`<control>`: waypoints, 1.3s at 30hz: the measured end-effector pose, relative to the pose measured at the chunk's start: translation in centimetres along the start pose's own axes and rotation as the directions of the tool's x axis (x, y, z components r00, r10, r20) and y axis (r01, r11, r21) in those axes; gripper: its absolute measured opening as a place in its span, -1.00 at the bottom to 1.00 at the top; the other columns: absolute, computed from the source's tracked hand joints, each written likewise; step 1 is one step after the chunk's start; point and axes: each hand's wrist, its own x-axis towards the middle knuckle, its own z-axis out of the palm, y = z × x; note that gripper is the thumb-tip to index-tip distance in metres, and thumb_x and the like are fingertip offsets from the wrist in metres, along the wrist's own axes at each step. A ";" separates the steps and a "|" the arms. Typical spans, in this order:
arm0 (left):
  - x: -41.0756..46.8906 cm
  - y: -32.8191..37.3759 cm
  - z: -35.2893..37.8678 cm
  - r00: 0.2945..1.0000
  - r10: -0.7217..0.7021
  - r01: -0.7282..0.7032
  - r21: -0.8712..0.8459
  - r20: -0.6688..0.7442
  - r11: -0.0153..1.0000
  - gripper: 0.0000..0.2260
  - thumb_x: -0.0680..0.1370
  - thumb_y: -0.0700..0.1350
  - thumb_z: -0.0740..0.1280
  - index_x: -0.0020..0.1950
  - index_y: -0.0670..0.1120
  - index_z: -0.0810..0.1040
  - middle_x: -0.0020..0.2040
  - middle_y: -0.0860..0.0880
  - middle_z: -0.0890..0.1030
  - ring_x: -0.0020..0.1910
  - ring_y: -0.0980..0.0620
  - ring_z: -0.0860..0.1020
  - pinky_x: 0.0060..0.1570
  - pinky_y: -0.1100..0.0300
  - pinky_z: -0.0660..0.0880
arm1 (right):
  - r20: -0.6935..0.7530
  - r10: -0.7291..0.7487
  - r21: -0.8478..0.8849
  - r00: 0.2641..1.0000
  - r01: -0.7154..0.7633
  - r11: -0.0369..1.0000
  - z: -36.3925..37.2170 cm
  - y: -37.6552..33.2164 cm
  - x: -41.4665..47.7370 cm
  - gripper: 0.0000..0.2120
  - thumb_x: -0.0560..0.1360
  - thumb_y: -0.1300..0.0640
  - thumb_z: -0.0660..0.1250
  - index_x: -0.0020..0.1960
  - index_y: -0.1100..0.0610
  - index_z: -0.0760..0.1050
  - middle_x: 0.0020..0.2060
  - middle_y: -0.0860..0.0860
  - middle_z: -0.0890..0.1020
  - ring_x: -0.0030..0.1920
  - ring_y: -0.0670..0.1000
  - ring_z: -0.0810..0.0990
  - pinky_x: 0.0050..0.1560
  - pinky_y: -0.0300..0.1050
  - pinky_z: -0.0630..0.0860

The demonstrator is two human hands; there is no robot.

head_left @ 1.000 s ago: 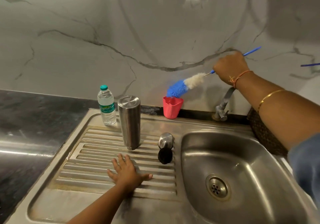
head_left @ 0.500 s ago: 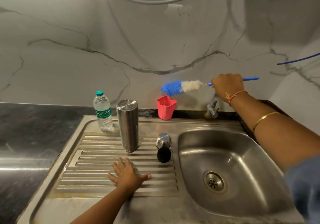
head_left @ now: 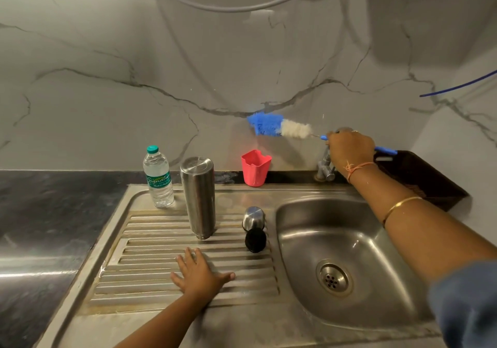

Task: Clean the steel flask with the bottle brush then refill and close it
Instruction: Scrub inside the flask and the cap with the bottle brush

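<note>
A steel flask [head_left: 199, 197] stands upside down on the ribbed drainboard [head_left: 150, 275], mouth down. Its steel and black cap [head_left: 254, 229] lies on its side to the right, near the basin's edge. My left hand [head_left: 197, 275] rests flat on the drainboard in front of the flask, fingers spread. My right hand [head_left: 349, 150] grips the blue handle of the bottle brush [head_left: 279, 127] above the tap [head_left: 325, 170]. The brush's blue and white head points left, level, above a pink cup [head_left: 255, 167].
A small plastic water bottle [head_left: 158, 178] with a green cap stands behind the flask on the left. The sink basin [head_left: 341, 253] with its drain lies to the right. A dark basket [head_left: 419, 178] sits in the right corner. Dark countertop [head_left: 40, 213] stretches left.
My right hand has lifted the brush out of the pink cup and lowered over the tap, swinging the brush head from pointing down to level. My left hand has stayed put.
</note>
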 end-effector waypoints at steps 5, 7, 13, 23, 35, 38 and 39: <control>0.3 0.0 -0.1 0.995 -0.044 0.028 -0.163 -0.095 0.986 -0.04 0.38 0.32 0.37 0.55 -0.10 -0.03 0.57 -0.12 -0.07 0.54 -0.14 -0.11 0.44 -0.20 -0.12 | 0.130 0.028 -0.013 0.991 -0.027 1.000 2.2 -1.7 -2.0 -0.80 0.59 0.19 0.16 0.07 0.22 0.53 -0.05 0.14 0.62 -0.02 0.15 0.59 -0.10 -0.04 0.46; 0.5 0.3 -0.9 0.974 -0.121 0.047 -0.357 -0.190 0.933 -0.09 0.37 0.23 0.44 0.53 -0.11 0.08 0.54 -0.16 0.09 0.52 -0.15 0.02 0.45 -0.19 -0.07 | 0.149 0.057 0.065 0.987 -0.067 0.996 3.4 -1.9 -2.4 -0.78 0.60 0.17 0.15 0.07 0.23 0.53 -0.06 0.14 0.62 -0.03 0.15 0.59 -0.13 -0.05 0.45; 3.4 0.4 -4.7 0.952 0.004 -0.183 -0.561 -0.305 0.807 0.01 0.31 -0.06 0.58 0.55 -0.15 -0.01 0.54 -0.18 0.06 0.52 -0.16 0.04 0.48 -0.09 0.05 | 0.245 0.184 0.306 0.952 -0.256 0.917 4.9 -2.1 -3.1 -0.74 0.60 0.06 0.18 0.08 0.20 0.54 -0.08 0.13 0.61 -0.12 0.13 0.56 -0.15 -0.07 0.40; 3.7 2.7 -10.1 0.965 0.153 -0.262 -0.750 -0.214 0.607 -0.36 0.36 -0.19 0.53 0.35 -0.11 0.31 0.26 -0.14 0.49 0.13 -0.08 0.48 0.13 0.00 0.46 | 0.320 0.252 0.384 0.913 -0.368 0.847 5.0 -1.5 -5.1 -0.67 0.59 -0.03 0.15 0.05 0.17 0.56 -0.21 0.08 0.56 -0.21 0.07 0.51 -0.17 -0.08 0.46; -3.4 0.1 -6.6 0.932 0.070 -0.346 -0.812 -0.356 0.470 -0.55 0.36 -0.01 0.53 0.09 0.10 0.33 -0.10 0.07 0.53 -0.14 0.02 0.54 -0.10 0.12 0.48 | 0.268 0.272 0.463 0.924 -0.371 0.805 4.8 -1.4 -8.6 -0.71 0.59 -0.02 0.16 0.06 0.09 0.60 -0.13 0.10 0.63 -0.17 0.11 0.53 -0.16 -0.10 0.43; -5.4 1.1 -5.7 0.948 0.164 -0.317 -0.867 -0.274 0.384 -0.58 0.38 -0.06 0.52 0.09 0.08 0.37 -0.09 0.10 0.56 -0.10 0.08 0.57 -0.13 0.20 0.48 | 0.262 0.302 0.477 0.917 -0.395 0.785 5.0 -1.4 -9.6 -0.71 0.59 -0.02 0.16 0.08 0.09 0.59 -0.13 0.10 0.63 -0.18 0.09 0.52 -0.12 -0.05 0.49; -6.0 1.6 -5.3 0.946 0.210 -0.309 -0.881 -0.246 0.359 -0.59 0.38 -0.08 0.52 0.10 0.07 0.39 -0.07 0.09 0.57 -0.08 0.10 0.57 -0.16 0.26 0.47 | 0.263 0.311 0.482 0.913 -0.404 0.777 5.0 -1.2 -9.9 -0.71 0.59 -0.02 0.16 0.09 0.09 0.59 -0.13 0.11 0.63 -0.18 0.09 0.51 -0.11 -0.04 0.50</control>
